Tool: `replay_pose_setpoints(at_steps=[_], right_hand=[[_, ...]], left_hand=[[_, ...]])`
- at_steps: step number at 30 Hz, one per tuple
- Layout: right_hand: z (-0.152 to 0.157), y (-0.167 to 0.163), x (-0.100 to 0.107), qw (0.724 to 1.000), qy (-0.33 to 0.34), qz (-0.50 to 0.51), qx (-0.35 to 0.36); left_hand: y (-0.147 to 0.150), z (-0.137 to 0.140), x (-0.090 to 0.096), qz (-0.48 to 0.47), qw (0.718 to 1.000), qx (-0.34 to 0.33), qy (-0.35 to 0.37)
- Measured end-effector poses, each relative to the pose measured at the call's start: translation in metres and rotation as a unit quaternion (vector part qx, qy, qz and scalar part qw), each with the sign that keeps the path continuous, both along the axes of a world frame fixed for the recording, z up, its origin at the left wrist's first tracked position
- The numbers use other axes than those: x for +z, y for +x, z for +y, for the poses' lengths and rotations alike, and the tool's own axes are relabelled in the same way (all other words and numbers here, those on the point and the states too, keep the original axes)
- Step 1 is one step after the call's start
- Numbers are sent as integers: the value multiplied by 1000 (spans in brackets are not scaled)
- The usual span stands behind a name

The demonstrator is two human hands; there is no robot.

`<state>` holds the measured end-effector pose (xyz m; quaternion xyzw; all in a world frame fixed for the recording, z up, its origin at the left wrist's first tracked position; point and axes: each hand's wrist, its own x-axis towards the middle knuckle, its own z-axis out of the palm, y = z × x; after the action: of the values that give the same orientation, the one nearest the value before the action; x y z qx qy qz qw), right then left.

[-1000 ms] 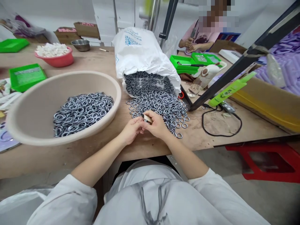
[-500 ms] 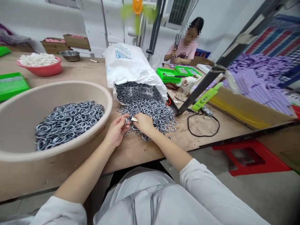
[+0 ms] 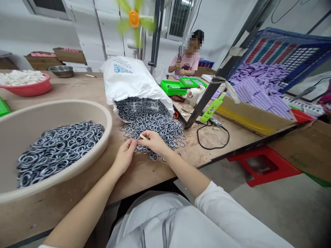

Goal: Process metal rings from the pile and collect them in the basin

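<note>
My left hand (image 3: 124, 155) is closed, its thumb and fingertips pinched together. Whatever they hold, perhaps a ring, is too small and covered to make out. Close beside it, fingertips almost meeting, my right hand (image 3: 154, 144) is closed around a short pale flat stick (image 3: 144, 137), whose end points toward the left hand. Both hands are over the front of a pile of grey rings (image 3: 165, 125), which spills from the mouth of a white sack (image 3: 129, 81). To the left stands a large beige basin (image 3: 104, 119) with many similar rings (image 3: 60, 148) inside.
A dark metal post (image 3: 204, 100) rises right of the pile, near a black cable (image 3: 214, 148) and a lime-green tube (image 3: 213, 106). Farther back are green trays (image 3: 172, 89), a red bowl (image 3: 38, 88), a spinning fan (image 3: 133, 19) and a seated person (image 3: 187, 63). Purple pieces (image 3: 261, 89) fill a carton at right.
The view has swung slightly to the right and up. A grey ring that showed in my left fingers is no longer visible there. The pale stick is still in my right hand, at a changed angle.
</note>
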<state>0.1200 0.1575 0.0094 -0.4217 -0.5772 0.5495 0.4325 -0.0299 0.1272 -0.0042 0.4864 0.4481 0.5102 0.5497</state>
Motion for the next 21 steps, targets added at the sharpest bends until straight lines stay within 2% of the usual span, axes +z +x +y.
replay_pose_setpoints(at_steps=[7,11,17,21], right_hand=[[-9,-7,-4,996,-2,86,26],[-11,-9,-6,996,-2,92,13],[-9,-9,-10,994,-1,106,17],[-11,-8,-11,995,27,93,16]], left_hand=[[0,-3,5,-48,998,-23,-41],[1,-7,7,-59,995,-52,-68],[2,-9,10,-79,991,-57,-89],[3,-10,9,-82,990,-72,-91]])
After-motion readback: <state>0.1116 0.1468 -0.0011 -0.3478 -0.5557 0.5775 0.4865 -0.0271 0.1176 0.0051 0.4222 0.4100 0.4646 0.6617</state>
